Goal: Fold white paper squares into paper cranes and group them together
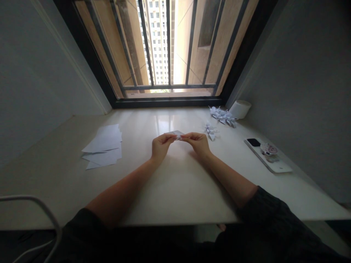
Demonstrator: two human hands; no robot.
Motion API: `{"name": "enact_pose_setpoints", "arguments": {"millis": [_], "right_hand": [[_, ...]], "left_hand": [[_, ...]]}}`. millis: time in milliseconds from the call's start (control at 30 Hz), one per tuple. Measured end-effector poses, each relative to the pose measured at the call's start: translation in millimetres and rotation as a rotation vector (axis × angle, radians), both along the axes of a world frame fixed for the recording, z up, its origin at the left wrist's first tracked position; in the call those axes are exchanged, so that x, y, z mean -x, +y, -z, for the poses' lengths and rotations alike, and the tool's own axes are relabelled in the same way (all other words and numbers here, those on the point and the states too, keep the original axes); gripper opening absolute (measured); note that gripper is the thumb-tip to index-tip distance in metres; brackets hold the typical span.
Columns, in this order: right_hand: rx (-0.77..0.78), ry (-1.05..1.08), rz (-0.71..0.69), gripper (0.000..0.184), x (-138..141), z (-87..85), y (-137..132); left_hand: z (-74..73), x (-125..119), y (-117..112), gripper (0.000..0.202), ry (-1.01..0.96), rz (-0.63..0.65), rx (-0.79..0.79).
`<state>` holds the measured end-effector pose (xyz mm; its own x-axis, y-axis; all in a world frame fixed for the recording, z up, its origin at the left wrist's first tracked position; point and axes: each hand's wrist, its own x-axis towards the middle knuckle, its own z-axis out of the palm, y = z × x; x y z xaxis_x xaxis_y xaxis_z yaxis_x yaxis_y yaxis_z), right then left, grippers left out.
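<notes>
Dark sleeves (274, 212), probably black.

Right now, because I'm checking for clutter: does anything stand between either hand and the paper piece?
Nothing visible: the left hand and right hand pinch the paper piece directly. The loose sheets lie to the left, the nearer folded cluster to the right.

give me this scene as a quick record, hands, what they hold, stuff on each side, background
left hand: pinching the folded paper
right hand: pinching the same piece
surface: glossy pale ledge
left side: loose pile of white paper sheets
right side: folded paper shapes, a separate spiky paper shape, white cylinder (possibly a roll), smartphone lying camera side up
lower left: pale cable
background: dark-framed window with bars, buildings outside
</notes>
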<state>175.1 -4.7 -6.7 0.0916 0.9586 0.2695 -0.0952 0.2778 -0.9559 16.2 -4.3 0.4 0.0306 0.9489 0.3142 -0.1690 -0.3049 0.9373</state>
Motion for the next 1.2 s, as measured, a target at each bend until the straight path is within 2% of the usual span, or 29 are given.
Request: {"name": "enact_pose_setpoints", "arguments": {"millis": [200,467,633,833,1200], "right_hand": [[0.027,0.006,-0.014,0.021,1.9,-7.5,-4.8],[0.065,0.100,-0.028,0.024,3.9,-6.4,-4.3],[0.081,0.140,-0.029,0.032,5.2,-7.7,-6.0],[0.097,0.165,-0.014,0.026,5.0,-6.6,-4.3],[0.081,0.150,-0.022,0.026,2.6,-3.0,-1.4]], "left_hand": [[-2.5,0.3,0.0,0.017,-0.031,0.007,0.014],[-5.3,-2.0,-3.8,0.018,-0.046,0.024,0.045],[-5.3,-1.7,-3.5,0.020,-0.037,0.015,0.045],[-3.8,-2.5,-2.9,0.021,-0.051,0.019,0.039],[-3.5,-1.7,-1.4,0.021,-0.018,0.015,0.059]]}}
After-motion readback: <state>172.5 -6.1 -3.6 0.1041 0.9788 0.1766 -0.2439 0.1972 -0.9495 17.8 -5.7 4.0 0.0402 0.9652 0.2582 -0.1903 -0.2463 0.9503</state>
